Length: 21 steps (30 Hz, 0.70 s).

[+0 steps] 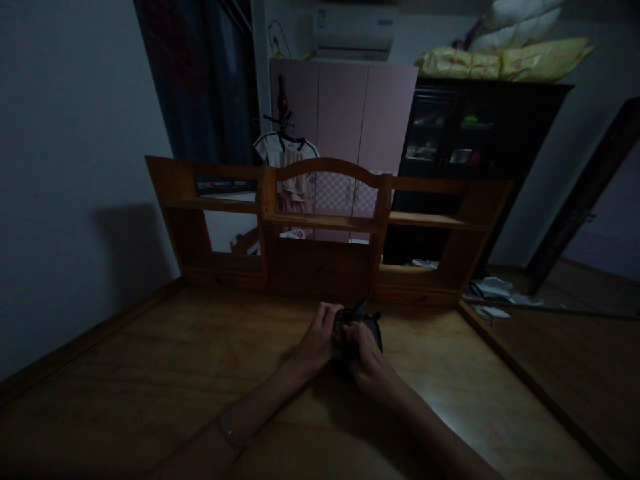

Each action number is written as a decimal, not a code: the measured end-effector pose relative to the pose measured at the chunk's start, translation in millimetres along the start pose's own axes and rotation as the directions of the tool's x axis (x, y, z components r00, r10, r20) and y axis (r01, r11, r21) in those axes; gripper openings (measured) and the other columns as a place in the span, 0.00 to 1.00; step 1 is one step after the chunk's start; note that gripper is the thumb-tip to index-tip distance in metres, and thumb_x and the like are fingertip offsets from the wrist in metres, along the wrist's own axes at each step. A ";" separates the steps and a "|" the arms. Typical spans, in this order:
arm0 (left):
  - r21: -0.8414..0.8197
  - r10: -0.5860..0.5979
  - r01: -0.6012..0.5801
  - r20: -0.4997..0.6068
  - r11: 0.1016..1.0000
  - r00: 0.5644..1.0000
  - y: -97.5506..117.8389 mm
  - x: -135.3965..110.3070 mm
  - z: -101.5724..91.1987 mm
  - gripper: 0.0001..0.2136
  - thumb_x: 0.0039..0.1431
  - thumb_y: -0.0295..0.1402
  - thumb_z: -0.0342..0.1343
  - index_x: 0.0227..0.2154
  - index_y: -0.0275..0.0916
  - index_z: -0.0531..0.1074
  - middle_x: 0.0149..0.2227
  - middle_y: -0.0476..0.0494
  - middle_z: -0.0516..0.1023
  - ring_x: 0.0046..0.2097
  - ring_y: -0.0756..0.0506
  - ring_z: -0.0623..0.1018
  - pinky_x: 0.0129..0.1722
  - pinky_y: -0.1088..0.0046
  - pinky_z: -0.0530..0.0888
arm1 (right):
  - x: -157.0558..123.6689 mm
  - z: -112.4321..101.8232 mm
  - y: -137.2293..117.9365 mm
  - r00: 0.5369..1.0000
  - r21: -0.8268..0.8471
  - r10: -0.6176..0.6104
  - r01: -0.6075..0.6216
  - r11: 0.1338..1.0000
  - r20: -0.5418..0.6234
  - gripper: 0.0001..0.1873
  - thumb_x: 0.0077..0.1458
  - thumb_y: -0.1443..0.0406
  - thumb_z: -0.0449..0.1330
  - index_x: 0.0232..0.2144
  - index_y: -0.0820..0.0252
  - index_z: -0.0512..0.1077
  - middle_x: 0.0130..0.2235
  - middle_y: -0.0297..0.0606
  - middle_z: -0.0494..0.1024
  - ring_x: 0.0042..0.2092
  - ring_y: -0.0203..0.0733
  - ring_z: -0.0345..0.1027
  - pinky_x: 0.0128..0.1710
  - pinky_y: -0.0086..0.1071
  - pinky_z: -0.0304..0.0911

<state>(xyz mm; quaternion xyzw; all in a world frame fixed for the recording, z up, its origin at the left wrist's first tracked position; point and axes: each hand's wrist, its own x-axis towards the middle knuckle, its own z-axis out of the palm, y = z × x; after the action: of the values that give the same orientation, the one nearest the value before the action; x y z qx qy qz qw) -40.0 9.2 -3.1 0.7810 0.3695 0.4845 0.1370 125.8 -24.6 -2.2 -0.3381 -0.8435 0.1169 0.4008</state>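
Observation:
A small black object [374, 328] with a pointed flap-like piece on top is between my two hands over the wooden surface. It is too dark to make out its kind. My left hand [319, 339] is closed on its left side, thumb and fingers curled round the edge. From the right, my right hand [369, 363] pinches its near side with bent fingers. Both hands cover much of the object, and its underside is hidden in shadow. A thin bracelet [231, 432] circles my left wrist.
The wooden surface [175, 373] has raised edges. A wooden shelf unit [320, 267] stands along its far end. A wall [75, 167] borders the left. Beyond are a pink wardrobe [343, 113], hanging clothes [295, 173] and a dark cabinet [480, 127]. The room is dim.

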 end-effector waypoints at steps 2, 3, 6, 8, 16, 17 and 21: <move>-0.011 -0.029 0.029 -0.007 1.000 1.000 -0.4 -0.4 0.4 0.33 0.43 0.18 0.58 0.54 0.43 0.57 0.50 0.43 0.59 0.49 0.45 0.68 0.50 0.63 0.71 | 0.2 0.2 2.4 0.999 0.091 0.051 -0.051 0.995 -0.003 0.27 0.46 0.78 0.47 0.49 0.57 0.55 0.47 0.43 0.67 0.52 0.45 0.62 0.52 0.42 0.61; -0.013 -0.041 0.040 -0.009 0.999 0.999 -0.9 -0.3 0.6 0.34 0.42 0.19 0.60 0.54 0.43 0.57 0.50 0.44 0.59 0.48 0.44 0.68 0.50 0.63 0.71 | 0.8 0.0 3.1 0.997 0.115 0.072 -0.071 0.991 -0.006 0.26 0.46 0.78 0.46 0.48 0.57 0.56 0.45 0.41 0.68 0.50 0.44 0.64 0.51 0.40 0.62; 0.001 -0.046 0.046 -0.004 0.999 0.999 -2.3 0.6 1.0 0.35 0.39 0.18 0.61 0.53 0.44 0.58 0.49 0.45 0.60 0.49 0.44 0.69 0.50 0.63 0.71 | 3.6 -0.6 2.2 0.996 0.052 0.080 -0.077 0.996 -0.051 0.25 0.45 0.78 0.47 0.46 0.57 0.58 0.44 0.41 0.69 0.48 0.45 0.64 0.49 0.40 0.63; 0.017 -0.042 0.042 0.012 0.999 0.999 -2.3 1.0 1.1 0.35 0.40 0.16 0.57 0.53 0.45 0.58 0.49 0.45 0.59 0.49 0.45 0.69 0.51 0.63 0.71 | 5.6 -0.2 -1.0 0.996 -0.076 0.048 -0.054 0.996 -0.073 0.24 0.45 0.78 0.48 0.45 0.58 0.60 0.43 0.43 0.69 0.47 0.47 0.64 0.49 0.43 0.63; -0.059 -0.001 0.007 0.107 0.998 0.994 2.9 0.5 0.4 0.34 0.42 0.14 0.52 0.54 0.43 0.58 0.50 0.43 0.59 0.49 0.46 0.69 0.52 0.65 0.70 | 5.3 9.0 -15.7 0.995 -0.317 0.015 -0.046 0.947 -0.102 0.30 0.47 0.78 0.48 0.54 0.63 0.57 0.48 0.51 0.68 0.49 0.53 0.62 0.51 0.51 0.60; -0.068 -0.007 0.014 0.101 0.998 0.995 3.0 0.9 0.4 0.32 0.44 0.15 0.52 0.54 0.43 0.58 0.50 0.43 0.60 0.49 0.46 0.69 0.52 0.65 0.70 | 3.3 10.5 -15.4 0.994 -0.291 0.029 -0.059 0.955 -0.106 0.29 0.47 0.78 0.49 0.53 0.62 0.58 0.47 0.50 0.68 0.48 0.52 0.62 0.51 0.50 0.61; -0.075 -0.034 0.038 0.062 0.996 0.997 -1.1 2.6 0.5 0.26 0.50 0.21 0.55 0.53 0.42 0.60 0.47 0.43 0.61 0.46 0.46 0.70 0.49 0.66 0.71 | -4.0 12.9 -9.0 0.995 -0.130 0.038 -0.049 0.990 -0.089 0.27 0.44 0.77 0.50 0.48 0.59 0.57 0.46 0.46 0.66 0.52 0.51 0.60 0.52 0.48 0.60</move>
<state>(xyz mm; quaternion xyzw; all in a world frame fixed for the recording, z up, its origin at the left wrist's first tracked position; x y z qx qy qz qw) -39.4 11.9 -2.3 0.7828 0.3604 0.4717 0.1866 113.6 -33.0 -8.8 -0.3868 -0.8236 0.0549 0.4111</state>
